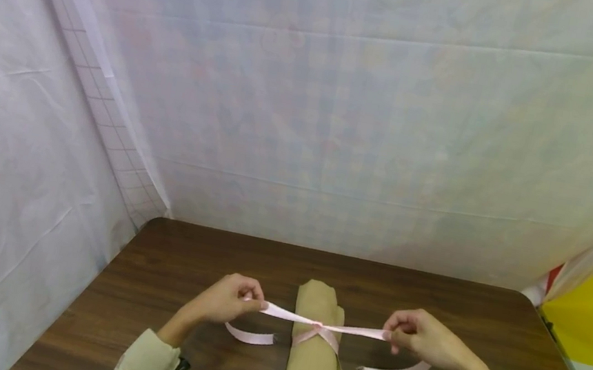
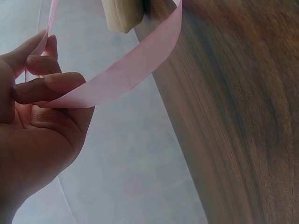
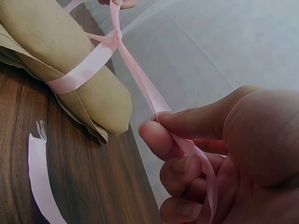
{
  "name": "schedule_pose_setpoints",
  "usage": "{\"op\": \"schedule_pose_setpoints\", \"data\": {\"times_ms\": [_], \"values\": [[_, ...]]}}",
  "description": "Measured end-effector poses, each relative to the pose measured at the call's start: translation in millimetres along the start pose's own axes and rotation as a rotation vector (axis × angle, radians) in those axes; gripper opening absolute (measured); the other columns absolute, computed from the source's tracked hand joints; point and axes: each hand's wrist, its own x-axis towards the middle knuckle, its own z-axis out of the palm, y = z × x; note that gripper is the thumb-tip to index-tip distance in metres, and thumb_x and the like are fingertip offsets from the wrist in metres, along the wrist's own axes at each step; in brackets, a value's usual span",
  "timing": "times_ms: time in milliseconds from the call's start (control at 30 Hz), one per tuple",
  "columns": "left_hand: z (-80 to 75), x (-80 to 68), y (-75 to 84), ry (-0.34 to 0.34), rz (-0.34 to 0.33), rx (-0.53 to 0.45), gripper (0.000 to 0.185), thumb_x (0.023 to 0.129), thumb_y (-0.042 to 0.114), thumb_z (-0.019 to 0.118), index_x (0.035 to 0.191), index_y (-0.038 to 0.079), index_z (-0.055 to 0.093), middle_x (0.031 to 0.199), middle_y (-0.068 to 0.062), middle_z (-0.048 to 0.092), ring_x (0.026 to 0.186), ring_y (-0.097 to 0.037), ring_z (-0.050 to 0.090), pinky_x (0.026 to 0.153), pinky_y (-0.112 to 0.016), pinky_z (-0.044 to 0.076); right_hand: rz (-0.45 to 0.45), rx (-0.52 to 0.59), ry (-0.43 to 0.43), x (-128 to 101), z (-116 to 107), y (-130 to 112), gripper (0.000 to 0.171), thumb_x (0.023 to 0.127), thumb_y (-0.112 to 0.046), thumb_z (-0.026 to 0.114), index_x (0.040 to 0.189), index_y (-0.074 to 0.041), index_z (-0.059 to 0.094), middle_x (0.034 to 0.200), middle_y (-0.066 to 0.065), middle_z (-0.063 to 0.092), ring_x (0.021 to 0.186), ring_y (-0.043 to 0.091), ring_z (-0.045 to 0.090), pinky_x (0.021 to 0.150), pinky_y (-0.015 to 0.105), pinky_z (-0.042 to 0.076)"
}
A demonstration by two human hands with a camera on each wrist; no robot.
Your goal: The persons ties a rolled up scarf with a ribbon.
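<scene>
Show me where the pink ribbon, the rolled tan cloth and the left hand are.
pink ribbon (image 1: 317,327), head view, on the crossing atop the roll.
rolled tan cloth (image 3: 46,32), right wrist view, on its upper side.
left hand (image 1: 226,299), head view, on the back of the hand.

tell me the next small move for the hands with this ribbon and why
Probably pull both ends outward a little more to snug the knot. The pink ribbon is already crossed once over the rolled tan cloth, the left hand and right hand each pinch a side stretched taut, and the loose tails lie on the wooden table, so a bow could follow.
</scene>
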Motion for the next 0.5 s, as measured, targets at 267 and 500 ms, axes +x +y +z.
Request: {"op": "schedule_pose_setpoints", "data": {"times_ms": [267,500], "values": [[-0.9,-1.4,-2.5,-0.006,-0.003,-0.009,0.011,0.090,0.020,0.072,0.081,0.014,0.069,0.063,0.011,0.046,0.054,-0.001,0.040,0.050,-0.019,0.033,-0.017,0.022,0.004,-2.5,-2.4,2.5,0.009,0.095,-0.001,0.056,0.092,-0.003,0.064,0.070,0.001,0.064,0.052,0.000,0.046,0.043,0.018,0.036],[-0.5,-2.8,-3.9,-0.015,-0.015,0.005,0.010,0.090,0.019,0.071,0.082,0.014,0.069,0.063,0.011,0.047,0.055,-0.002,0.040,0.050,-0.019,0.033,-0.027,0.061,0.003,-4.0,-2.4,4.6,0.008,0.095,-0.003,0.059,0.093,0.003,0.063,0.069,0.005,0.064,0.050,0.000,0.042,0.041,0.018,0.033]]}}
